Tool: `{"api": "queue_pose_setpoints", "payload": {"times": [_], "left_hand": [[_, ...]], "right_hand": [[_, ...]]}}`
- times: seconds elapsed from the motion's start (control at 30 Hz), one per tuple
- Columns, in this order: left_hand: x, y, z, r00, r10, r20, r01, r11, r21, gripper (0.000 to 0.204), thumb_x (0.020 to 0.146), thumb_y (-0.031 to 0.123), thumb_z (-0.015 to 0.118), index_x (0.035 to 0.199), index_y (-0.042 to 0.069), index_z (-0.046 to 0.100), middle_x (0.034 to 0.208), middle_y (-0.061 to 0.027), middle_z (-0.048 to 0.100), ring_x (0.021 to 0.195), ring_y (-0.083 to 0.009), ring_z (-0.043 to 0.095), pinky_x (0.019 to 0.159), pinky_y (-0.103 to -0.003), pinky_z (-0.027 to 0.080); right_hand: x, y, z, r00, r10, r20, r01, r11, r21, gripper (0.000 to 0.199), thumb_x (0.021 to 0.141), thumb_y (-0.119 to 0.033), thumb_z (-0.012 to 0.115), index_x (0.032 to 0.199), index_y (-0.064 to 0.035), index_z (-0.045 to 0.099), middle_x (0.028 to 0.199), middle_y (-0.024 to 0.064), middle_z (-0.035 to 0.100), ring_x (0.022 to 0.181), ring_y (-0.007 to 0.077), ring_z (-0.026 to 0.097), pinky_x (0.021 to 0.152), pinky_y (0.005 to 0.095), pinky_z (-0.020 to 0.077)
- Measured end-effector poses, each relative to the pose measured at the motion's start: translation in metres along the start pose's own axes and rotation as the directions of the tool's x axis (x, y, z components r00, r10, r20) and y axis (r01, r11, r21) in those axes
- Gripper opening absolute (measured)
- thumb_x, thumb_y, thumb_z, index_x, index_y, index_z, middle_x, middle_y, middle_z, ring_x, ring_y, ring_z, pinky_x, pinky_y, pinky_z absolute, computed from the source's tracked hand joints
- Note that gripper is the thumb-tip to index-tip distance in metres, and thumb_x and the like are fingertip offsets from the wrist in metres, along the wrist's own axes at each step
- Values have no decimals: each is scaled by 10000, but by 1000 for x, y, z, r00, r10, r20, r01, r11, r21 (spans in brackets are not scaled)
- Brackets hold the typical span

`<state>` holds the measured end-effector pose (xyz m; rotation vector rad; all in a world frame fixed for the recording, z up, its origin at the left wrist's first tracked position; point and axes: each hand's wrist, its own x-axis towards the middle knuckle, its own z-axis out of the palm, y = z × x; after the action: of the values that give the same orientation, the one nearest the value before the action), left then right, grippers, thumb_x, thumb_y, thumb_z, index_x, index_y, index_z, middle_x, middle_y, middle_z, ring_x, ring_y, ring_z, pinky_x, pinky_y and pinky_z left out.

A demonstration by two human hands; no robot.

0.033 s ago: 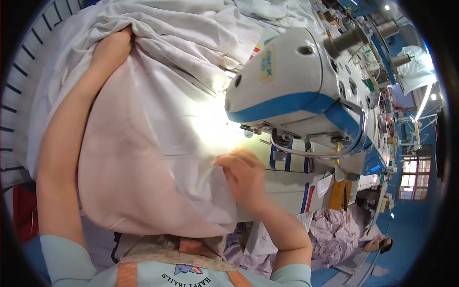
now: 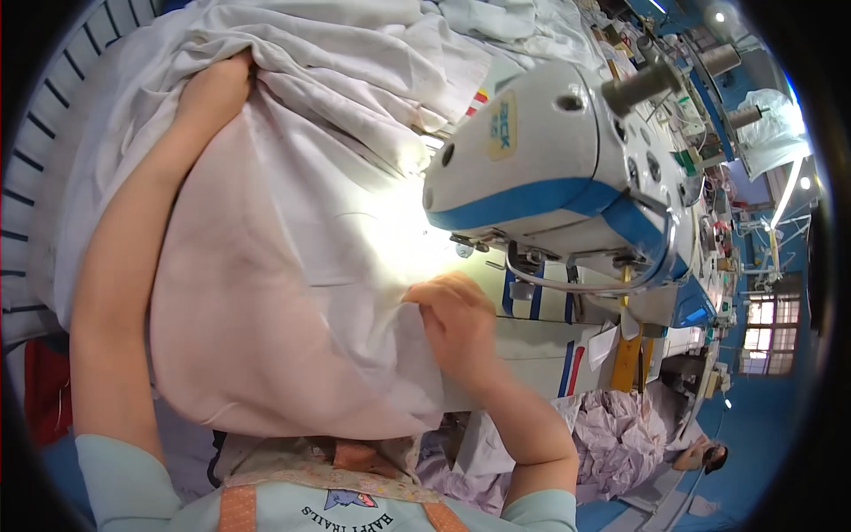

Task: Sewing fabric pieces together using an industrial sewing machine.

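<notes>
The cloth (image 2: 239, 293) lies mostly left of the sewing machine (image 2: 554, 146).

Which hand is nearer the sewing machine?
The right hand, pinching the pale cloth close by the sewing machine; the left hand is farther off, among the cloth's folds.

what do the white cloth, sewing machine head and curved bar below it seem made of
White cloth: probably cotton or a blend, matte, draping in soft folds. Sewing machine head: perhaps painted metal or plastic, glossy white and blue. Curved bar: likely bare metal, grey and shiny.
</notes>
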<state>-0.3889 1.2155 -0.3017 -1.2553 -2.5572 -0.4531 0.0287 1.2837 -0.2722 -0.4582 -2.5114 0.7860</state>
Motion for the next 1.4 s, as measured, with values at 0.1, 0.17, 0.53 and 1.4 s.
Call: {"api": "queue_pose_setpoints", "payload": {"times": [0.1,0.17,0.53,1.4], "left_hand": [[-5,0,-22,984,178,-32,-180,947,-266,374,885,214,612,1235,82,602,1082,-240,679,1027,-338,661,807,-440,519],[-24,3,-52,997,50,66,-6,834,-552,434,867,186,626,1281,72,563,1106,-194,661,1053,-281,641,850,-365,497],[-210,52,-215,898,428,-101,-399,695,-598,454,805,-51,610,1238,43,508,1140,-158,602,998,-323,633,837,-387,527],[-341,-30,-249,990,-119,69,103,302,-948,217,961,-30,512,1134,17,634,1064,-73,632,838,-131,647,556,-277,578]], "right_hand": [[2,4,3,997,66,-35,-64,996,57,155,759,16,683,870,-92,688,824,92,662,807,310,642,716,403,506],[3,6,2,997,50,-57,-46,997,66,154,783,24,665,884,-88,695,836,106,664,820,310,645,727,403,508],[-5,-111,3,974,-164,-158,188,971,150,509,729,54,731,1218,-50,634,1252,142,619,1096,235,612,665,273,560],[-56,-165,20,958,-37,285,-70,932,355,317,913,-122,667,1205,-45,568,1002,136,703,829,235,696,710,334,557]]}}
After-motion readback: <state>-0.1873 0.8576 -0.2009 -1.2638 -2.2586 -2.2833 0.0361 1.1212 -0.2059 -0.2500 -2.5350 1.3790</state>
